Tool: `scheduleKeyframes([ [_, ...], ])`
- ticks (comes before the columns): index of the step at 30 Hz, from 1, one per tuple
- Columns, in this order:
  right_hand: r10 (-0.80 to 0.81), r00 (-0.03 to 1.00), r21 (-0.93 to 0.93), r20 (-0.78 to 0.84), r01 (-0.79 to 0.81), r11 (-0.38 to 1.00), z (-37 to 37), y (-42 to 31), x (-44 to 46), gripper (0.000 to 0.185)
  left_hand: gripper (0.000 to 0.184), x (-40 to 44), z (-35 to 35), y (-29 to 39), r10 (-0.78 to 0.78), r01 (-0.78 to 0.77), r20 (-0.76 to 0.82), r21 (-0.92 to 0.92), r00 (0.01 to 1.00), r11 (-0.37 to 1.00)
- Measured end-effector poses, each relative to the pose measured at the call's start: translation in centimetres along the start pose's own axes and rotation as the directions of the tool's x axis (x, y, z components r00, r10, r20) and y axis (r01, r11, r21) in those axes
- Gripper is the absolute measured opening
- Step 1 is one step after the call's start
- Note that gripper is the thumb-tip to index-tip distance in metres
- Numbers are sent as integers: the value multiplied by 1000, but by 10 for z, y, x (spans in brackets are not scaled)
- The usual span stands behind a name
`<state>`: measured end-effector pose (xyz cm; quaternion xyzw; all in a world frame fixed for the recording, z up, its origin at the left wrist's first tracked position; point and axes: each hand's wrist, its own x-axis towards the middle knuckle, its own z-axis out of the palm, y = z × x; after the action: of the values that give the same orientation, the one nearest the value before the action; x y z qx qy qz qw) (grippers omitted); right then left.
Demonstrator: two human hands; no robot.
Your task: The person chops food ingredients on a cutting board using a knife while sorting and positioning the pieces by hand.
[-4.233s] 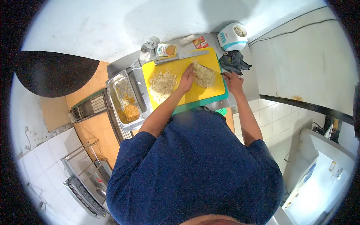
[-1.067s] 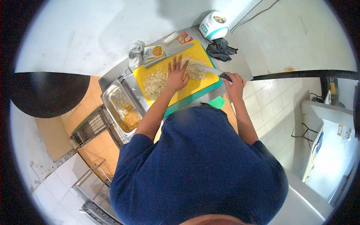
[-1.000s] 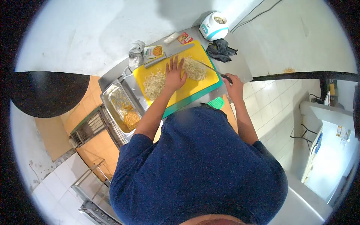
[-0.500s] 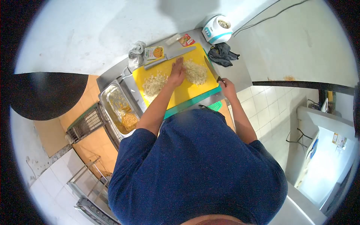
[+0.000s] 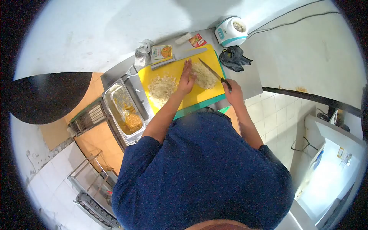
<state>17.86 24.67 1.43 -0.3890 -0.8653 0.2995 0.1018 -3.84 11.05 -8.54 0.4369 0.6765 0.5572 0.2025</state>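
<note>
My right hand (image 5: pixel 234 93) is wrapped round the black handle of a knife (image 5: pixel 210 69), whose blade points up and left over the right pile of chopped pale food (image 5: pixel 204 77). My left hand (image 5: pixel 186 79) stands on edge at that pile's left side, its fingers held together and stretched out, holding nothing. A second chopped pile (image 5: pixel 162 89) lies left of it on the yellow cutting board (image 5: pixel 188 100). Along the board's back edge rests another, larger knife (image 5: pixel 180 57). Beneath the yellow board a green board (image 5: pixel 199 105) shows.
A metal tray (image 5: pixel 108 100) with orange-brown food stands at the left. Behind the boards are a clear plastic bag (image 5: pixel 143 52), a yellow-white packet (image 5: pixel 161 52) and a red packet (image 5: pixel 197 40). A white appliance (image 5: pixel 231 32) and a black bag (image 5: pixel 234 58) sit at the back right.
The held knife has swung from lying across the right pile to pointing up and left. My left hand's spread fingers have come together beside the pile. The whole view has shifted slightly.
</note>
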Motion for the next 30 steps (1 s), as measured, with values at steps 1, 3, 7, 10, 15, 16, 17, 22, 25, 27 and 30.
scheduleKeyframes([
  [1, -19, 1000, -23, -9, 19, 1000, 1, 3, 9, 30, 66, 0, 1, -3, -14, 14, -11, -7, 1000, 1000],
  [3, -63, 998, -69, -23, 61, 996, 4, 12, 30, 30, 66, 0, 3, -11, -62, 61, -19, -50, 998, 997],
  [7, -150, 987, -155, -61, 139, 978, 13, 25, 57, 29, 66, 3, 6, -17, -137, 138, 16, -90, 990, 986],
  [10, -178, 984, -192, -1, 175, 966, 24, 40, 59, 26, 66, 4, 6, -13, -164, 164, 13, -98, 986, 982],
  [15, -180, 984, -64, 12, 181, 981, 22, 22, 40, 29, 67, -6, -5, 17, -91, 91, -27, 3, 995, 996],
  [16, -154, 988, -5, -20, 153, 988, 24, 21, 35, 29, 67, -9, -8, 28, -84, 86, -29, 55, 996, 995],
  [17, -123, 991, 55, -52, 126, 990, 26, 21, 29, 29, 68, -10, -10, 39, -75, 78, -28, 106, 997, 991],
  [22, 101, 987, 301, 127, -135, 944, 25, 13, 3, 32, 70, -10, -6, 65, 63, -213, 287, 531, 956, 820],
  [25, 179, 962, 356, 207, -244, 902, 20, 12, -11, 37, 69, -5, -3, 59, 15, -184, 251, 667, 968, 722],
  [27, 218, 954, 378, 206, -283, 882, 15, 12, -18, 38, 68, -5, -1, 49, -16, -85, 140, 685, 990, 724],
  [30, 234, 969, 417, 75, -244, 876, 23, 17, -31, 39, 65, -5, -5, 50, -1, 5, -7, 617, 1000, 787],
])
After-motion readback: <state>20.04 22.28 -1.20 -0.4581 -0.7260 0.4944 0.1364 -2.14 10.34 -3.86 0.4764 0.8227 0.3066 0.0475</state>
